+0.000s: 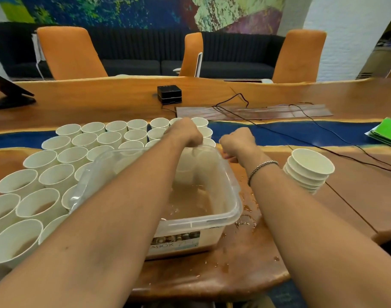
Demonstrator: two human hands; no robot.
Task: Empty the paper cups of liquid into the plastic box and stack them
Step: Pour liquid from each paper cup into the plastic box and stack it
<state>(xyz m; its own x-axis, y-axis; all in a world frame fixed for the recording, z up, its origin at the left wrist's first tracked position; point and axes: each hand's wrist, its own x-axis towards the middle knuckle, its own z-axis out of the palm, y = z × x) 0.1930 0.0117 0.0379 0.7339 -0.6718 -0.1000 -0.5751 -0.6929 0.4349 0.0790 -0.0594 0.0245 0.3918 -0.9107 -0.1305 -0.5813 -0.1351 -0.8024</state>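
Note:
The clear plastic box (225,218) stands on the table in front of me, with brown liquid in its bottom. My left hand (185,132) curls over the box's far rim. My right hand (236,141) curls round the far right corner of that rim. Several white paper cups (56,178) stand in rows to the left of and behind the box. The near ones hold brown liquid. A stack of empty cups (310,170) leans to the right of my right forearm.
Brown puddles (245,221) lie on the wood right of the box. Black cables (301,138) cross the table behind the stack. A black device (169,94), a brown mat (252,112), green folders (387,132) and a dark stand (10,92) lie farther off.

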